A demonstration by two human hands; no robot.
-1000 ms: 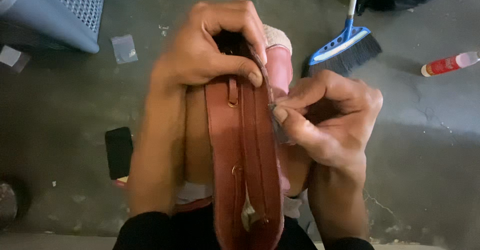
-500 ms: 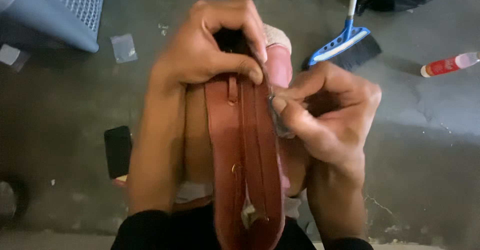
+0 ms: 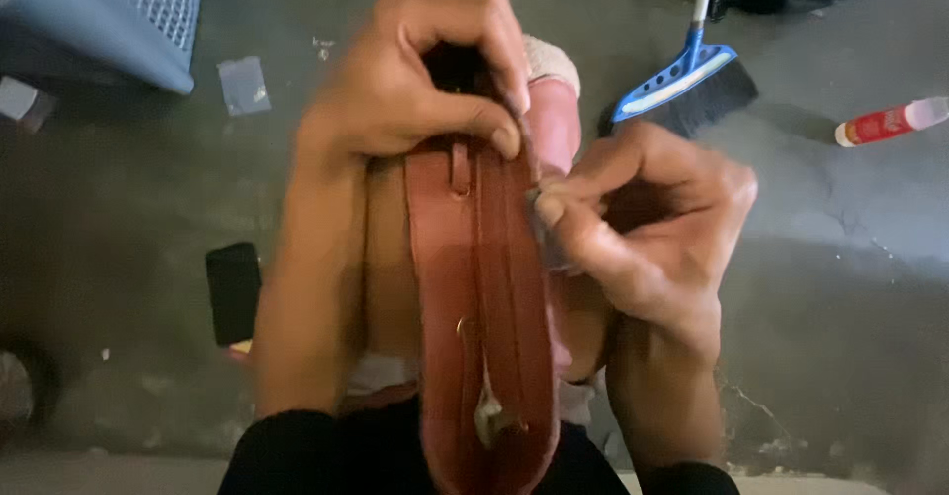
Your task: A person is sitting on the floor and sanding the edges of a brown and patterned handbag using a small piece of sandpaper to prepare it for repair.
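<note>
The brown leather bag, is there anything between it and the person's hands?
Nothing visible. The left hand grips the far end of the brown leather bag directly, and the right hand pinches at its right edge with thumb and fingertips, touching it.

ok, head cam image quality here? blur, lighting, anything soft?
Head view: dim, flat light, no glare. The red-brown leather bag is fairly sharp along its seam, while the right hand is slightly smeared at the fingertips. The left hand is well lit. The floor is dark and grainy. The blue brush and the red tube are soft but readable.
</note>
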